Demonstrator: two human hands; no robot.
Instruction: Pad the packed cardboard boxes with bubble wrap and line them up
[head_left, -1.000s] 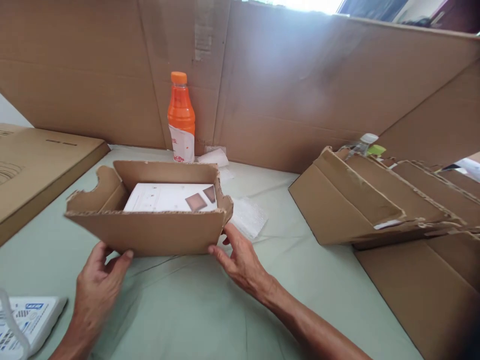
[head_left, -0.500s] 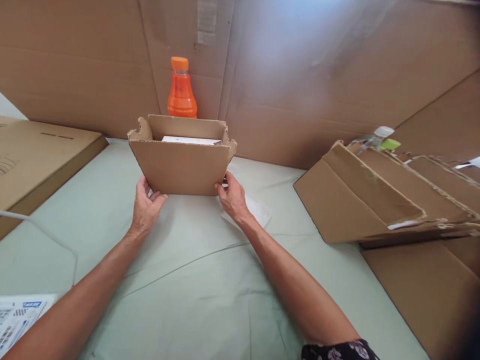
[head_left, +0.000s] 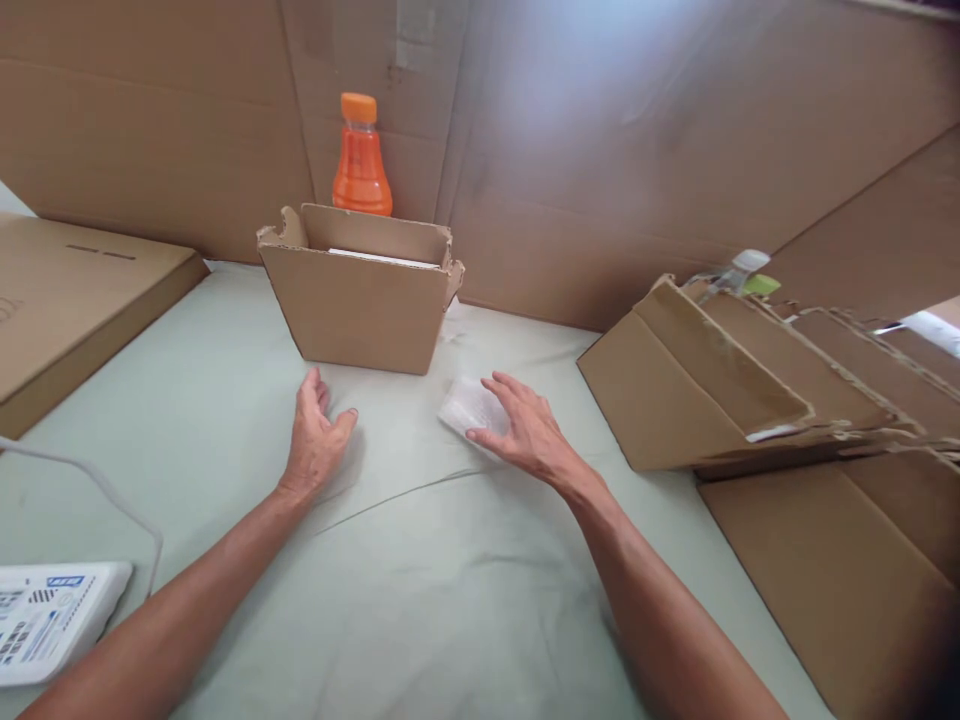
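An open-topped cardboard box (head_left: 361, 312) stands upright on the pale green cloth, with the edge of something white (head_left: 382, 259) showing inside. Just in front of its lower left corner is my left hand (head_left: 316, 435), fingers apart and holding nothing. My right hand (head_left: 525, 420) hovers over a small piece of clear bubble wrap (head_left: 463, 405), thumb and fingers spread; whether it touches the wrap I cannot tell. Part of the wrap is hidden under that hand.
Behind the box stands an orange bottle (head_left: 361, 165) against the cardboard wall (head_left: 555, 180). A large flat carton (head_left: 97, 290) lies at left, near a cable and a white labelled package (head_left: 56, 620). Several cut cardboard boxes (head_left: 697, 380) stand at right, a clear bottle (head_left: 739, 270) in one.
Both hands have let go of the cardboard box, which stays standing in place. My right hand has moved right and toward me, over the bubble wrap; my left has drawn back slightly.
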